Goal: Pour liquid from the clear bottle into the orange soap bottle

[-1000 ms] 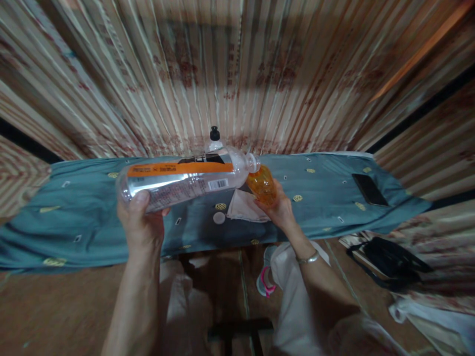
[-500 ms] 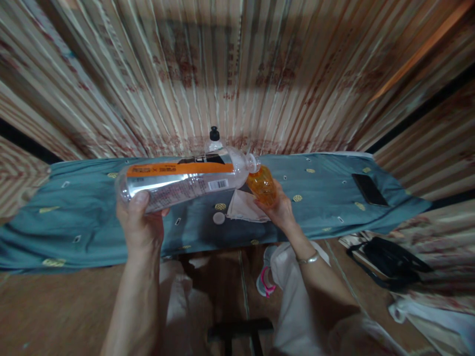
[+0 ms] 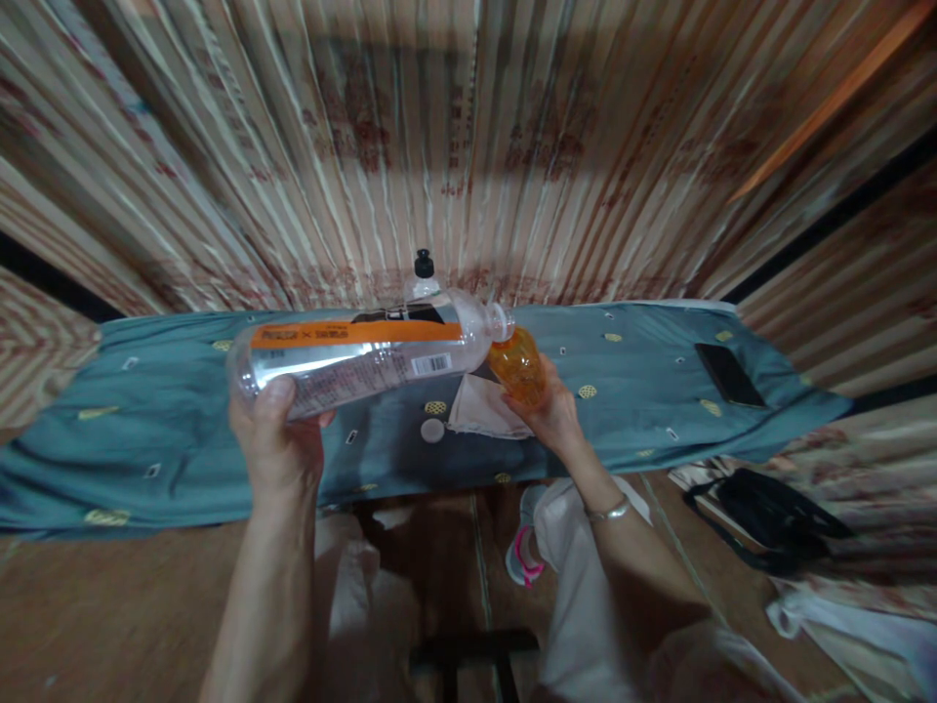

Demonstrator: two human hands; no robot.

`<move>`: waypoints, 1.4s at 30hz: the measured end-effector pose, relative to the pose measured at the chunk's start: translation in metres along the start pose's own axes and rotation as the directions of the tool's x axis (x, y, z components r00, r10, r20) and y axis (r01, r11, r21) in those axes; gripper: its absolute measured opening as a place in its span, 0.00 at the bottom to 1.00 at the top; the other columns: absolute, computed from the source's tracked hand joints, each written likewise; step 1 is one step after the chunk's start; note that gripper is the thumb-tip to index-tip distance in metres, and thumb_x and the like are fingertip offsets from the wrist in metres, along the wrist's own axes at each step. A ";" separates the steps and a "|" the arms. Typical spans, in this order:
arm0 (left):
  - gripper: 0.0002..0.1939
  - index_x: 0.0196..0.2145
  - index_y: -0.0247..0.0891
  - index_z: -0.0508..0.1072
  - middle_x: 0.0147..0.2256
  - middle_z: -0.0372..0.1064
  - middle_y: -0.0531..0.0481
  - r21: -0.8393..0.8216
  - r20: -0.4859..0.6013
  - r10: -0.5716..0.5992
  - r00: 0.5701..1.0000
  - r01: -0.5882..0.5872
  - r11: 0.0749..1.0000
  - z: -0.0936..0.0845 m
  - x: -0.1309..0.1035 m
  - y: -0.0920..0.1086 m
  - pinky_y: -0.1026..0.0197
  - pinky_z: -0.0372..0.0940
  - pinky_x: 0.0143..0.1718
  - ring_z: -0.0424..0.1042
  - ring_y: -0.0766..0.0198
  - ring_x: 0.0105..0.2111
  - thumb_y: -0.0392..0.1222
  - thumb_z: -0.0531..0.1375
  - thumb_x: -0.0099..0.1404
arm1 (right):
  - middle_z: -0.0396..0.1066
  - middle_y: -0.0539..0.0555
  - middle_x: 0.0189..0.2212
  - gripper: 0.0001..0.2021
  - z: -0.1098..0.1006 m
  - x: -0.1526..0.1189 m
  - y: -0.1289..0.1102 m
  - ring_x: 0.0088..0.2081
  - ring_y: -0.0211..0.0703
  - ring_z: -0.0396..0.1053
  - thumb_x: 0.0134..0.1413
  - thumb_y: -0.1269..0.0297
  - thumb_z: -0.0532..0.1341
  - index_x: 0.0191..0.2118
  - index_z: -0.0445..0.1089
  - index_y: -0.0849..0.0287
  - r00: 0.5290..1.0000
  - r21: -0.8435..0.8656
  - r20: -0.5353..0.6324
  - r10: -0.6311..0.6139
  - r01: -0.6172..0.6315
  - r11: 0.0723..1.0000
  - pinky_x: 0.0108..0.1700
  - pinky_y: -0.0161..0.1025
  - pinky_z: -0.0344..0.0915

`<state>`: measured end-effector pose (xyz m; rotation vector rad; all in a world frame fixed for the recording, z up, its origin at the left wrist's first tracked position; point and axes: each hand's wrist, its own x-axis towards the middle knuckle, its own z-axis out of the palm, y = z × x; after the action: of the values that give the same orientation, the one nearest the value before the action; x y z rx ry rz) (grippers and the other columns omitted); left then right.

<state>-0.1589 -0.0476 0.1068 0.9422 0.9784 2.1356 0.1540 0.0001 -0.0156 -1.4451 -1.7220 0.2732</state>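
My left hand (image 3: 282, 430) is closed round the base end of a large clear plastic bottle (image 3: 373, 361) with an orange and silver label. The bottle lies nearly level in the air, its uncapped neck pointing right. My right hand (image 3: 552, 410) grips a small orange translucent bottle (image 3: 518, 366), tilted, with its top at the big bottle's mouth. Whether the two touch, or any liquid passes, I cannot tell. Below them on the cloth lie a white round cap (image 3: 432, 431) and a folded pale cloth (image 3: 483, 410). Behind stands a bottle with a black pump-like top (image 3: 424, 264), mostly hidden.
A blue-green patterned cloth (image 3: 630, 410) covers the narrow table. A black phone (image 3: 729, 374) lies at its right. Pleated curtains (image 3: 410, 146) hang close behind. A black bag (image 3: 768, 517) is at the lower right, and a dark stool-like frame (image 3: 474, 646) is below.
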 end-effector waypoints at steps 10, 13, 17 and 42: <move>0.33 0.50 0.42 0.80 0.34 0.72 0.50 0.036 0.007 0.012 1.000 -0.012 0.999 -0.001 0.000 -0.002 0.70 0.47 0.15 0.62 0.67 0.24 0.52 0.72 0.45 | 0.77 0.66 0.62 0.41 0.001 0.000 0.000 0.61 0.67 0.78 0.52 0.43 0.72 0.68 0.65 0.56 1.000 0.019 -0.003 0.013 -0.013 1.000 0.61 0.63 0.77; 0.31 0.49 0.43 0.80 0.34 0.70 0.50 0.023 0.021 0.014 1.000 -0.014 1.000 -0.001 0.000 -0.002 0.71 0.47 0.15 0.63 0.67 0.25 0.52 0.73 0.45 | 0.76 0.66 0.64 0.41 0.000 0.001 0.000 0.62 0.66 0.77 0.54 0.44 0.71 0.69 0.64 0.56 1.000 0.012 -0.001 -0.005 0.005 1.000 0.62 0.63 0.77; 0.30 0.47 0.43 0.80 0.33 0.69 0.51 0.010 0.007 0.002 1.000 -0.002 1.000 -0.001 0.000 -0.002 0.71 0.47 0.15 0.62 0.67 0.25 0.51 0.73 0.45 | 0.76 0.65 0.63 0.40 -0.001 0.001 -0.002 0.62 0.66 0.77 0.54 0.45 0.71 0.69 0.64 0.56 1.000 0.007 0.018 -0.001 0.001 1.000 0.62 0.61 0.77; 0.33 0.50 0.43 0.79 0.34 0.72 0.50 0.025 0.013 0.004 1.000 -0.005 1.000 -0.002 -0.001 -0.003 0.69 0.46 0.17 0.62 0.66 0.24 0.52 0.73 0.45 | 0.76 0.67 0.63 0.41 0.000 0.000 0.000 0.61 0.66 0.78 0.53 0.44 0.72 0.68 0.64 0.57 1.000 0.013 0.000 0.006 -0.006 1.000 0.61 0.62 0.78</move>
<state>-0.1593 -0.0472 0.1037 0.9701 0.9996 2.1227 0.1541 0.0004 -0.0159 -1.4412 -1.7135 0.2871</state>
